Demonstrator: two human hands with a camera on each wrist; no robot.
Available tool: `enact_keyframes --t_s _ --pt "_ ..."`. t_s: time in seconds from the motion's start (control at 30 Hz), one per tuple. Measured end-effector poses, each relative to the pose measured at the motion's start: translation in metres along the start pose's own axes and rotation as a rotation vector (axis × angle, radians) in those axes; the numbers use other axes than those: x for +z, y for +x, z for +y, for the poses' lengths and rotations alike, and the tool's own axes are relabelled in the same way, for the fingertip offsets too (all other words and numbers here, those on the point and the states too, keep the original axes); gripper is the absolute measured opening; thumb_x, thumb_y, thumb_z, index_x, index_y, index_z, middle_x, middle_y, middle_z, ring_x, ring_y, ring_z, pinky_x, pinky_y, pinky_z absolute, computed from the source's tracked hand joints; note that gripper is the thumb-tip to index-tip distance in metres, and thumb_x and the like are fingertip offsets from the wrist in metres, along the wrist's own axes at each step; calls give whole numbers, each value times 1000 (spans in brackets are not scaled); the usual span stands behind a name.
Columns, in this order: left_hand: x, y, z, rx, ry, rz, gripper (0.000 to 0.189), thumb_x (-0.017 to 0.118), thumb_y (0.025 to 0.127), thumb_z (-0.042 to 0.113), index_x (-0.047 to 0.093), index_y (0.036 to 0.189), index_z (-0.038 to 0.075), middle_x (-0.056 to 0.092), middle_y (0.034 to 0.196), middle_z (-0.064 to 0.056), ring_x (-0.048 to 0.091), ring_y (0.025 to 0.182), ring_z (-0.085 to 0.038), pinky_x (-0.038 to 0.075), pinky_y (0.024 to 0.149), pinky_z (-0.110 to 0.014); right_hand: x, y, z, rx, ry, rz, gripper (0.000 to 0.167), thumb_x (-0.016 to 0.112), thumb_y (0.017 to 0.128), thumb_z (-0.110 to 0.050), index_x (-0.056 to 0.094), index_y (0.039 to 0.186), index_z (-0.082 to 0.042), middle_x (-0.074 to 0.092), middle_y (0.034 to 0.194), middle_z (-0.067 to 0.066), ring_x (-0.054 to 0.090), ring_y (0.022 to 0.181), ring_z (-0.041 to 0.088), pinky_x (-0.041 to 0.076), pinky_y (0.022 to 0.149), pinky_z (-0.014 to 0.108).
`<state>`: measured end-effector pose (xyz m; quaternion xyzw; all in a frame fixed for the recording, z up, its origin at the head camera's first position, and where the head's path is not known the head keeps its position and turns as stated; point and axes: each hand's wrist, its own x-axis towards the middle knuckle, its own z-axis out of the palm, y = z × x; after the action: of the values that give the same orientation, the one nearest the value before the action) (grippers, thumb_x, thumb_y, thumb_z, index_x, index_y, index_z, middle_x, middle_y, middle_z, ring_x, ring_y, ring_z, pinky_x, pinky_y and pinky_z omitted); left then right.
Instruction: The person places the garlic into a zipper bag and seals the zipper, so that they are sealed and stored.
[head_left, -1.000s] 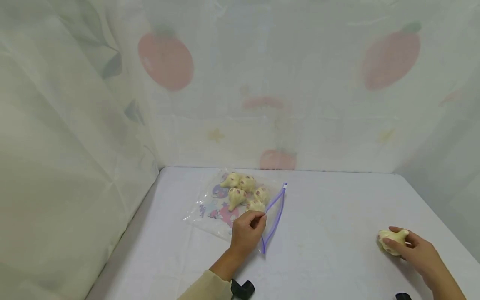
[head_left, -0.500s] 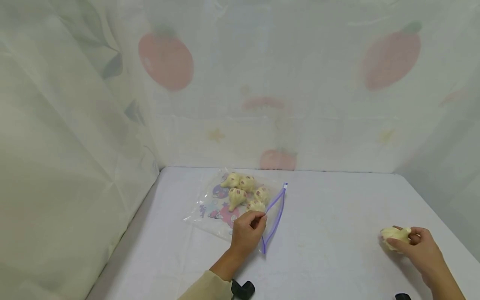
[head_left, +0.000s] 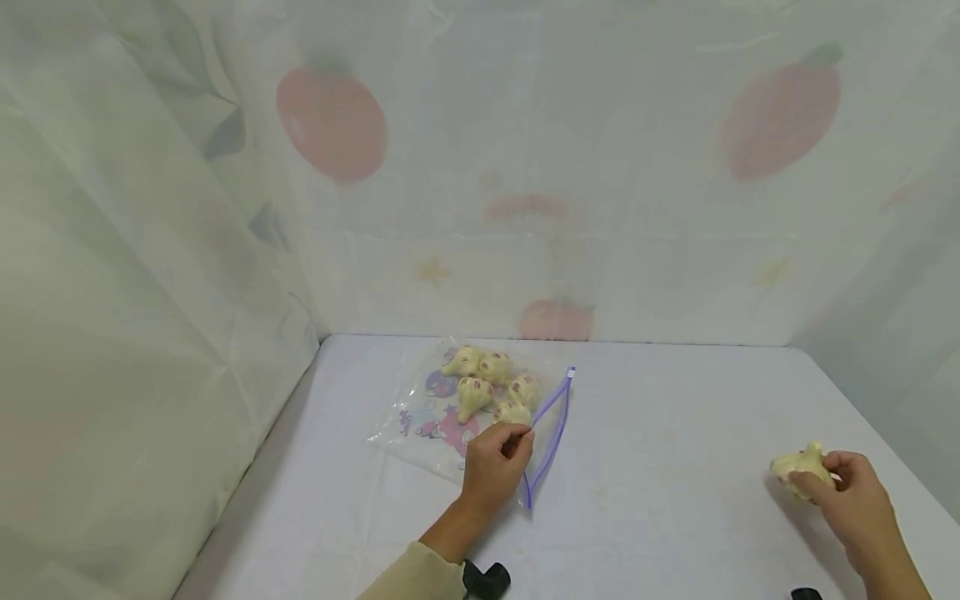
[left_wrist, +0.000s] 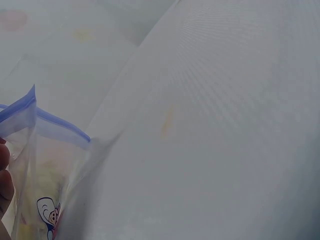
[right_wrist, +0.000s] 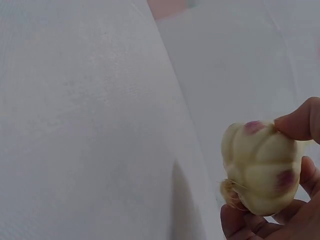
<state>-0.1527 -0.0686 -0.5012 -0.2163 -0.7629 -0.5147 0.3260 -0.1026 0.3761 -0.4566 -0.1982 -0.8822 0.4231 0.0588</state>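
Observation:
My right hand (head_left: 858,500) holds a garlic bulb (head_left: 802,469) between thumb and fingers at the right side of the table. In the right wrist view the bulb (right_wrist: 262,167) is cream with purple patches, its root tuft facing left. With thumb and finger, my left hand (head_left: 497,462) pinches the near lip of a clear zip bag (head_left: 420,433). The bag has a purple zip (head_left: 557,433), parted at its mouth, and printed cartoon figures. Several garlic bulbs (head_left: 474,396) lie inside it. In the left wrist view the lifted bag (left_wrist: 50,165) shows at the left edge.
A white cloth covers the table (head_left: 645,517). Pale curtains with fruit prints (head_left: 330,121) hang behind it and at both sides. Dark wrist straps or mounts (head_left: 487,579) show at the bottom edge.
The garlic bulb in my right hand has turned, its stem now pointing up and away, and has shifted slightly right. My left hand and the bag stay where they were.

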Motion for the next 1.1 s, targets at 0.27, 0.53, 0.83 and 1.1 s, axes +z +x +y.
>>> enact_keyframes --t_s 0.27,0.53,0.83,1.1 --pt "1 0 -1 8 4 3 5 72 86 4 74 87 8 66 72 3 54 60 -2 47 54 -11 -1 -4 1 -68 80 52 21 61 96 -26 50 113 -22 43 95 -32 47 75 -11 49 58 18" --pt "1 0 0 14 4 1 5 72 85 4 75 88 8 65 72 3 53 60 -2 46 54 -11 2 -7 2 -103 178 68 29 62 97 -24 65 126 -24 52 85 -31 56 71 -5 55 58 21" --pt "0 1 0 19 7 6 5 72 85 3 74 87 8 65 71 3 53 60 -2 46 53 -11 6 -10 -1 -127 331 -4 44 75 88 -16 55 121 -37 57 92 -30 63 71 -3 56 59 18" --pt "0 0 0 8 16 -1 5 72 85 5 75 88 9 66 72 3 54 60 -2 46 54 -11 10 -9 -6 -106 291 -24 26 75 88 -23 63 109 -33 60 86 -30 62 74 -6 56 62 18"
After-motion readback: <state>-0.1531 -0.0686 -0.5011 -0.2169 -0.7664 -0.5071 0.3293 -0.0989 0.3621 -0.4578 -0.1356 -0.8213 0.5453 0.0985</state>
